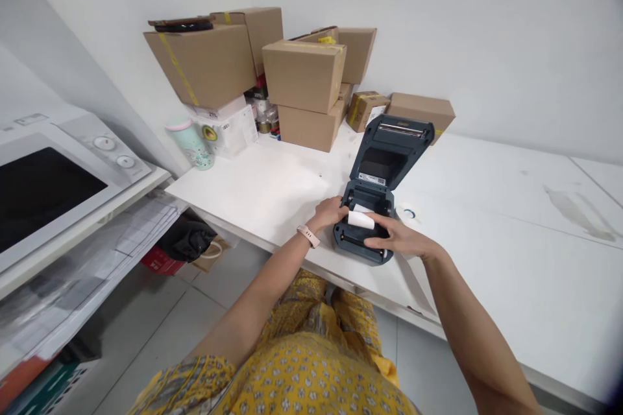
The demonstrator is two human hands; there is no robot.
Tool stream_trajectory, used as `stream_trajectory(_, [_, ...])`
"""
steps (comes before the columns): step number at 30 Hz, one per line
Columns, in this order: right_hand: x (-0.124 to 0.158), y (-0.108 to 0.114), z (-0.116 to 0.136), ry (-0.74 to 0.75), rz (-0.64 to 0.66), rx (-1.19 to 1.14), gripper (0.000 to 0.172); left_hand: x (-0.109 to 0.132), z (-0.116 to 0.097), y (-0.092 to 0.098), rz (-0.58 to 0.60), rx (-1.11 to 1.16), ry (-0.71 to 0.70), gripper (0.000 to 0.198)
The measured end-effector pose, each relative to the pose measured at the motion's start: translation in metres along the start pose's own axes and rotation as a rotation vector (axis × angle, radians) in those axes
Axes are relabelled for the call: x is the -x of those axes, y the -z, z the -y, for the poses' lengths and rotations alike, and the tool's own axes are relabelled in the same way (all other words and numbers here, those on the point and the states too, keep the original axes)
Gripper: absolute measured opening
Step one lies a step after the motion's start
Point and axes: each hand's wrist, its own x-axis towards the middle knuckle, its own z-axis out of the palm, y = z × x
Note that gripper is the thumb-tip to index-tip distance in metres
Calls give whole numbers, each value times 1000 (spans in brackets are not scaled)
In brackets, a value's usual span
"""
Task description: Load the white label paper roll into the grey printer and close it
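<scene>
A dark grey label printer stands on the white table with its lid raised. In its bay lies a small white roll of label paper. My left hand is closed on the printer's left side, its thumb reaching to the left end of the roll; its other fingers are partly hidden. From the right, my right hand reaches over the printer. Its forefinger touches the roll's right end, while the thumb lies apart near the printer's front edge.
Cardboard boxes are stacked along the wall at the table's back. A mint-green tumbler stands at the back left beside a white box. On the left is a white microwave on a shelf. A ring-shaped object lies right of the printer.
</scene>
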Motion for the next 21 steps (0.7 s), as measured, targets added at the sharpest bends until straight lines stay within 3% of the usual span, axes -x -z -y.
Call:
stream_trajectory(2, [2, -14, 5, 8, -107, 24, 60, 0, -1, 1, 8, -8, 5, 35])
stream_trajectory(7, [2, -38, 0, 113, -335, 117, 31, 0, -5, 2, 24, -19, 35, 36])
stream_trajectory(21, [18, -42, -14, 129, -397, 130, 27, 0, -4, 0, 9, 26, 63, 38])
